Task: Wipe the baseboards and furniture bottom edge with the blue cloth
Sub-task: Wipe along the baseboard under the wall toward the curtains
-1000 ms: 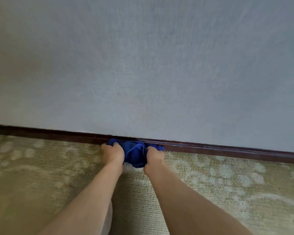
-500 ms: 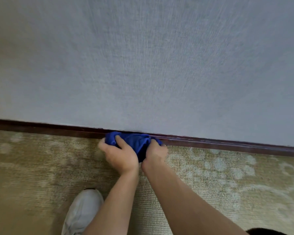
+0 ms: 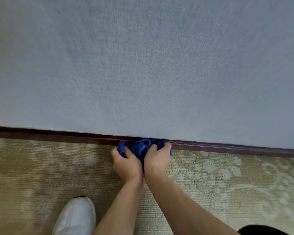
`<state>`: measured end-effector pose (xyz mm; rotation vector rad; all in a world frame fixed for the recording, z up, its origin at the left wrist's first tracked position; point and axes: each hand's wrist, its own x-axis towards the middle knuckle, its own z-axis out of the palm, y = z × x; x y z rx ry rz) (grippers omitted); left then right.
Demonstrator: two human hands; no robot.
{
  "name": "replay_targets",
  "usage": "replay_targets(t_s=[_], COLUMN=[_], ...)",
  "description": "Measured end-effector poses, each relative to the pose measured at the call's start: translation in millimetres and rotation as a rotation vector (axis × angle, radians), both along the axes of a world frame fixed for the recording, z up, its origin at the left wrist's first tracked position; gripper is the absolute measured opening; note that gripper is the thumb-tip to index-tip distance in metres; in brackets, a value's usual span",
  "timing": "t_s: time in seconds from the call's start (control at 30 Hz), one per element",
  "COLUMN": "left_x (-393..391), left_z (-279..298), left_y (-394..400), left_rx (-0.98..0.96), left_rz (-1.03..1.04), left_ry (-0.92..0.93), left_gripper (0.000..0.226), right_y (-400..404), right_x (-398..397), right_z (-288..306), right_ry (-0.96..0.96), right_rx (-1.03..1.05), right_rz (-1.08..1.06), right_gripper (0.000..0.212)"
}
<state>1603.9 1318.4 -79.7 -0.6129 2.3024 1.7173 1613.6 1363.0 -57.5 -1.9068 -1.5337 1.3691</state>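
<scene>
Head view shows the blue cloth bunched into a wad and pressed against the dark baseboard, where the baseboard meets the patterned carpet. We hold it with 2 hands set side by side and touching at the wrists: our left hand grips the left part of the wad, its thumb and fingers curled into the folds, and our right hand grips the right part, its fingertips reaching up to the baseboard's top lip.

To do this step well, we judge that the wad should stay firm against both the face and the top ledge of the baseboard, since dust tends to settle on that ledge under the grey wall. We want steady pressure toward the wall and a slide along the strip in 1 direction, rather than dabbing. Loose cloth at the bottom may drag on the carpet pile and pick up lint, so we would keep it tucked up. Long stretches of baseboard run to both sides of the cloth; we cannot tell which parts are already clean. Our white shoe stands on the carpet, well back from the wall.
</scene>
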Motion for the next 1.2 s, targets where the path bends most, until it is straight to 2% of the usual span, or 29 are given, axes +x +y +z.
replay_targets(t_s=[0.07, 0.1, 0.23, 0.3, 0.4, 0.5, 0.57, 0.6, 0.7, 0.77, 0.83, 0.93, 1.03, 1.1, 1.2], left_x=[-6, -7, 5, 6, -1, -5, -3, -2, 4, 10, 10, -7, -21, -19, 0], left_z=[-2, -2, 8, 7, -4, -19, -16, -11, 5, 19, 21, 2, -12, -6, 17], left_y=[-1, 0, 15, 17, 5, -11, -10, -6, 15, 29, 32, 7, -15, -11, 20], left_rx=[0.013, 0.018, 0.055, 0.074, 0.079, 0.058, 0.065, 0.064, 0.088, 0.112, 0.154, 0.085, 0.09, 0.05, 0.05], left_rz=[0.019, -0.001, -0.122, -0.108, -0.049, 0.056, 0.097, 0.101, -0.001, -0.057, -0.01, 0.133, 0.211, 0.173, 0.016], left_ry=[-0.063, -0.083, -0.136, -0.176, -0.202, -0.229, -0.232, -0.215, -0.147, -0.175, -0.248, -0.299, -0.305, -0.272, -0.276], left_gripper=[0.021, 0.02, 0.014, 0.013, 0.017, 0.024, 0.024, 0.025, 0.02, 0.018, 0.024, 0.035, 0.036, 0.036, 0.033], right_y=[0, 6, 35, 32, 10, -17, -15, -8, 30, 48, 43, 1, -20, -10, 29], right_x=[4, 7, 12, 7, 1, 1, 4, 6, 16, 19, 16, 0, -4, 2, 24], right_z=[-2, -1, -2, -3, -5, -13, -13, -11, -7, -4, -3, -3, -10, -16, -15], right_ry=[0.021, 0.027, 0.0, -0.034, -0.041, -0.012, 0.017, 0.012, 0.017, 0.033, -0.01, 0.005, 0.085, 0.12, 0.091], right_rx=[0.047, 0.06, 0.085, 0.104, 0.185, 0.22, 0.209, 0.203, 0.146, 0.076, 0.108, 0.188, 0.147, 0.135, 0.154], right_rz=[0.133, 0.118, -0.226, -0.243, -0.101, 0.23, 0.293, 0.254, -0.167, -0.343, -0.308, -0.004, 0.218, 0.214, -0.12], right_gripper=[0.012, 0.016, 0.021, 0.018, 0.017, 0.021, 0.019, 0.018, 0.021, 0.022, 0.024, 0.021, 0.019, 0.016, 0.023])
